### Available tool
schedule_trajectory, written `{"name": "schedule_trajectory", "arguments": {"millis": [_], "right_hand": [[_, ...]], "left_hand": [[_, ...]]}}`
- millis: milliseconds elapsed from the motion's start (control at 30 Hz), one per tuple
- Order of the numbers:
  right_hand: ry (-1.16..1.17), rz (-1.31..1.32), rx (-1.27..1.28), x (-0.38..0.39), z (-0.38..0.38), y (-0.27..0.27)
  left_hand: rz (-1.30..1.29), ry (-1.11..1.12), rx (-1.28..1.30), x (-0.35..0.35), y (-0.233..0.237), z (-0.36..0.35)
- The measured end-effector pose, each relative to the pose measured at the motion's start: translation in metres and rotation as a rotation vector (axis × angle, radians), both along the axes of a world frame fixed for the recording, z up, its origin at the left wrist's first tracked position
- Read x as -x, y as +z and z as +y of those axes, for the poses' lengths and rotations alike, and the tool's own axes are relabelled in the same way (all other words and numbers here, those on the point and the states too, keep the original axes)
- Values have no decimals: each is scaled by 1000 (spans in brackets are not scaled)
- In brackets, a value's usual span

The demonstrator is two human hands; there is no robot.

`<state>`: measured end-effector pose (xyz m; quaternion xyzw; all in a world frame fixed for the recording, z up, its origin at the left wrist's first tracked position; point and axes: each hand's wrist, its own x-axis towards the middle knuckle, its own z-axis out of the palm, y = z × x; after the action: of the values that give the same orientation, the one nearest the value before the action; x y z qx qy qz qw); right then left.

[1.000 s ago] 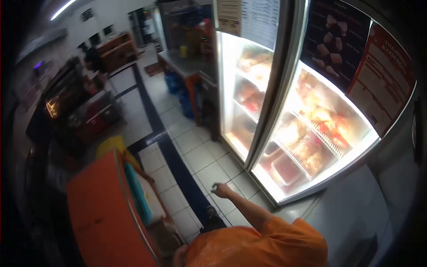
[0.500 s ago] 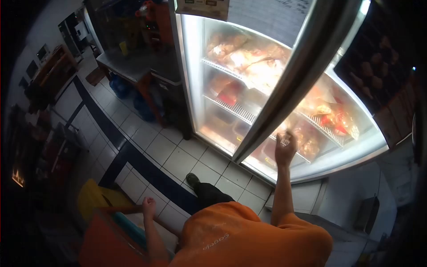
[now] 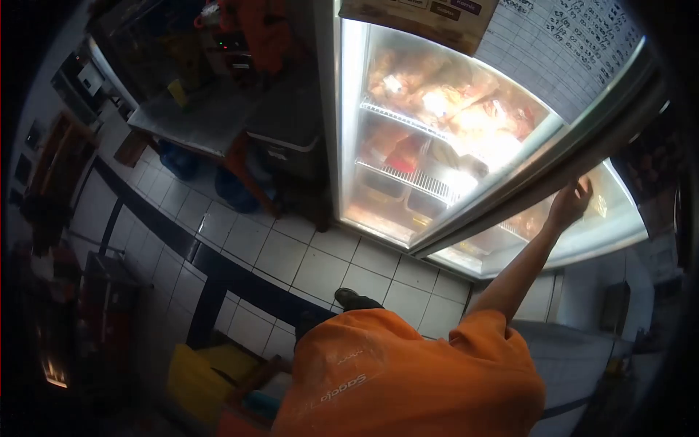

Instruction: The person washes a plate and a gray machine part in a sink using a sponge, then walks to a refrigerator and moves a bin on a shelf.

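My right hand [image 3: 570,204] is raised at the right, at the edge of the refrigerator's glass door [image 3: 502,197], with its fingers partly curled; whether it grips the door edge is hard to tell. Behind the lit glass, bagged food [image 3: 451,102] lies on a white wire shelf [image 3: 408,120]. On the shelf below there is a red package [image 3: 403,155]. The handwritten sheet [image 3: 561,51] and a brown label [image 3: 426,18] are fixed to the upper door. My left hand is out of view.
A metal table [image 3: 182,124] stands left of the refrigerator, with blue bottles [image 3: 177,160] beneath. A grey bin [image 3: 287,138] is beside it. The yellow container [image 3: 200,379] is at lower left. White floor tiles [image 3: 313,269] have a dark blue stripe [image 3: 255,291].
My right hand has moved right and up, and the door's dark frame has swung lower and to the right. My left hand has left the view. The camera view has shifted.
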<state>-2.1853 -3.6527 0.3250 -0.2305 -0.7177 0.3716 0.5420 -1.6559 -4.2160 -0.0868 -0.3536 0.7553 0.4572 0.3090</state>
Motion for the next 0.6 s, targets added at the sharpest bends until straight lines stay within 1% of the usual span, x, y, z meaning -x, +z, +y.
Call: {"name": "schedule_trajectory", "arguments": {"millis": [33, 67, 100, 133, 167, 200, 233, 267, 300, 333, 367, 400, 433, 467, 500, 533, 567, 600], "right_hand": [[258, 109, 192, 17, 37, -20], [165, 55, 109, 18, 40, -27], [-41, -105, -76, 13, 34, -23], [-70, -124, -113, 9, 31, -19], [-95, -167, -131, 17, 52, -24], [-99, -161, -127, 17, 47, -20], [-84, -175, -159, 12, 45, -19], [-61, -188, -197, 6, 46, -17], [-69, -218, -239, 1, 47, -13], [-79, -264, -277, -7, 54, -18], [34, -217, -205, -19, 66, -27], [51, -213, -230, -38, 70, -30], [102, -179, -142, -62, 62, -29], [139, -137, -53, -90, 51, -26], [105, -151, 26, -120, 27, -16], [91, -151, 81, -148, 24, -16], [133, -108, 165, -173, 31, -20], [175, -61, 248, -198, 37, -25]], "left_hand": [[21, -45, 16, 0, -1, -24], [55, -97, 32, 3, -1, -46], [100, -156, 50, 5, -3, -67], [163, -231, 81, 9, -5, -85], [270, -339, 118, 13, -7, -98], [419, -479, 181, 18, -9, -113], [628, -647, 318, 28, -7, -131], [777, -743, 461, 41, -3, -145], [680, -743, 630, 56, -29, -172], [562, -747, 793, 71, -83, -228], [430, -81, 406, 74, -137, -277], [381, 360, 127, 87, -94, -272], [388, 861, -86, 119, 9, -241], [370, 825, -84, 118, 8, -246], [366, 845, -135, 122, 5, -250], [360, 862, -193, 129, -1, -250], [348, 813, -208, 132, -11, -245], [244, 798, -305, 130, -26, -238]]}}
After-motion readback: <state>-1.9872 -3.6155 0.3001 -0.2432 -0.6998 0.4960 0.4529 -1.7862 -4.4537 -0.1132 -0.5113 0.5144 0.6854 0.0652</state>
